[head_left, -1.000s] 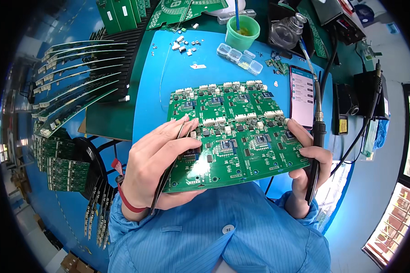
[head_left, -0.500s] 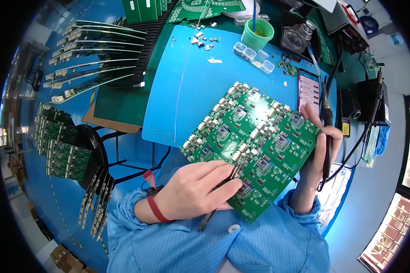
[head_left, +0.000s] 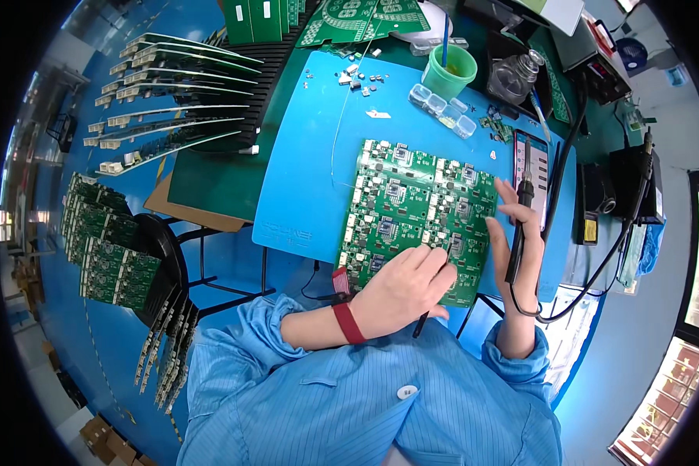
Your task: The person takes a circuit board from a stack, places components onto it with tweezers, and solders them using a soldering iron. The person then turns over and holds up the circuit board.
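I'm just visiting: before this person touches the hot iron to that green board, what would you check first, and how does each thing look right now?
1. Circuit board lying flat on the blue mat: ok.
2. Left hand steadying the board's near edge: ok.
3. Right hand with a firm grip on the soldering iron: ok.
4. Iron tip touching the board: cannot tell.
5. Iron's cable clear of the board: ok.
6. Thin dark tool under the left hand, kind and use: cannot tell.
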Motion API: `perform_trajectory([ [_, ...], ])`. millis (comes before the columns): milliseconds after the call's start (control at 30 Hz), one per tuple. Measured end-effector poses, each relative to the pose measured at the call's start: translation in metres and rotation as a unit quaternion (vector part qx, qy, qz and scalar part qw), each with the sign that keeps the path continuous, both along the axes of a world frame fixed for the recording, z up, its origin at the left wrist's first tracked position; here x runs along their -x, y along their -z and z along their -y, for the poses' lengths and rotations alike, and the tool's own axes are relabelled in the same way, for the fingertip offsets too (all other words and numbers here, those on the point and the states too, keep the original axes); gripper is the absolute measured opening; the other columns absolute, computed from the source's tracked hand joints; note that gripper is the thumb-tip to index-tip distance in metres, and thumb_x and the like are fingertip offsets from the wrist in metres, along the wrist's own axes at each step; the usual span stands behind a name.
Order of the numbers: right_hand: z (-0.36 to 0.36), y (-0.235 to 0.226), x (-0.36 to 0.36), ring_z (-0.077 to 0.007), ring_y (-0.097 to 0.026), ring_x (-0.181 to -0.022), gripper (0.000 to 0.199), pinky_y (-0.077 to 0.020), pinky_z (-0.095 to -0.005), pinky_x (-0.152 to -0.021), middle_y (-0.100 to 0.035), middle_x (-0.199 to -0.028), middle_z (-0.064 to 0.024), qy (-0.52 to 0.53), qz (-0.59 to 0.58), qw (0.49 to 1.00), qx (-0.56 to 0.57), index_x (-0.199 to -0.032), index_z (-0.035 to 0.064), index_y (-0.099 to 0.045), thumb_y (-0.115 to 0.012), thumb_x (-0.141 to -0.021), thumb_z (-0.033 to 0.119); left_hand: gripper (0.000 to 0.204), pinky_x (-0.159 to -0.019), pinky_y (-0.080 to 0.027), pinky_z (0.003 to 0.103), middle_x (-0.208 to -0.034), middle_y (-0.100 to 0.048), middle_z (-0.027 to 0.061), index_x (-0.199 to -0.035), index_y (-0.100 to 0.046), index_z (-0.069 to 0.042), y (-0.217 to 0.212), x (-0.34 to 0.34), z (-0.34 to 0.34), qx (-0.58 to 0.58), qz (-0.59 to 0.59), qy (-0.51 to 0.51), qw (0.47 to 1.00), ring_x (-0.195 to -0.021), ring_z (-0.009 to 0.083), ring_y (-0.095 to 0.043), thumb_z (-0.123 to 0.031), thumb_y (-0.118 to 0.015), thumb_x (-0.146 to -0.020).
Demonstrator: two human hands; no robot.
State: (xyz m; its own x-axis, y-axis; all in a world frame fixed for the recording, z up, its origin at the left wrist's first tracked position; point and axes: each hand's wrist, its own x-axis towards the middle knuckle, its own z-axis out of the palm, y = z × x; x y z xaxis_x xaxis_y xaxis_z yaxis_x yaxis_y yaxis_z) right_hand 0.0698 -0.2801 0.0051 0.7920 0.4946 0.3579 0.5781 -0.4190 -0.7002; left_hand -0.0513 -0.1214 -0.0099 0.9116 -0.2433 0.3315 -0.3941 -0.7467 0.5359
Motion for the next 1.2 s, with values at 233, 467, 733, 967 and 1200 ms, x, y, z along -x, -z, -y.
perform_trajectory([
  [233,0.004,0.017,0.016,-0.0361,-0.056,-0.124,0.026,-0.0432,-0.0427,-0.103,-0.064,-0.122,-0.024,-0.02,-0.022,0.999,-0.034,-0.102,0.0028,-0.052,-0.065,-0.083,-0.01,0.03,-0.082,-0.052,0.03,-0.104,-0.066,0.0168,-0.117,-0.058,0.003,-0.029,-0.007,-0.075,0.29,-0.149,-0.06,0.943,-0.096,0.0245,-0.067,0.003,-0.063,-0.088],
  [467,0.001,0.025,0.013,-0.0457,-0.057,-0.119,0.015,-0.0442,-0.0493,-0.101,-0.063,-0.117,-0.0308,-0.02,0.013,0.998,-0.054,-0.097,0.0012,-0.052,-0.06,-0.095,0.014,0.031,-0.079,-0.055,0.027,-0.105,-0.07,0.0129,-0.107,-0.07,-0.001,-0.016,-0.027,-0.106,0.309,-0.129,-0.123,0.934,-0.091,0.02,-0.069,0.006,-0.073,-0.077],
  [733,-0.001,0.03,0.011,-0.0456,-0.062,-0.109,0.031,-0.0515,-0.0483,-0.091,-0.066,-0.109,-0.0309,-0.007,-0.011,0.998,-0.055,-0.097,0.0041,-0.05,-0.049,-0.101,0.034,0.031,-0.077,-0.056,0.032,-0.101,-0.071,0.0126,-0.097,-0.073,-0.002,-0.005,-0.039,-0.116,0.184,-0.05,-0.06,0.98,-0.09,0.0252,-0.07,0.004,-0.078,-0.068],
  [967,0.0,0.03,0.009,-0.0443,-0.063,-0.109,0.032,-0.0525,-0.0475,-0.089,-0.067,-0.107,-0.03,-0.017,-0.008,0.999,-0.04,-0.098,0.0056,-0.048,-0.046,-0.101,0.038,0.025,-0.068,-0.054,0.03,-0.095,-0.073,0.0105,-0.093,-0.074,-0.003,-0.005,-0.045,-0.117,0.145,-0.025,-0.032,0.989,-0.087,0.0245,-0.071,0.0,-0.077,-0.068],
  [1200,0.0,0.03,0.008,-0.0435,-0.064,-0.108,0.032,-0.0529,-0.047,-0.089,-0.067,-0.106,-0.0291,-0.019,0.004,0.999,-0.03,-0.099,0.0065,-0.047,-0.045,-0.101,0.038,0.023,-0.067,-0.053,0.03,-0.094,-0.073,0.0102,-0.091,-0.074,-0.004,0.0,-0.046,-0.116,0.126,0.01,-0.025,0.992,-0.084,0.0236,-0.071,0.0,-0.077,-0.069],
])
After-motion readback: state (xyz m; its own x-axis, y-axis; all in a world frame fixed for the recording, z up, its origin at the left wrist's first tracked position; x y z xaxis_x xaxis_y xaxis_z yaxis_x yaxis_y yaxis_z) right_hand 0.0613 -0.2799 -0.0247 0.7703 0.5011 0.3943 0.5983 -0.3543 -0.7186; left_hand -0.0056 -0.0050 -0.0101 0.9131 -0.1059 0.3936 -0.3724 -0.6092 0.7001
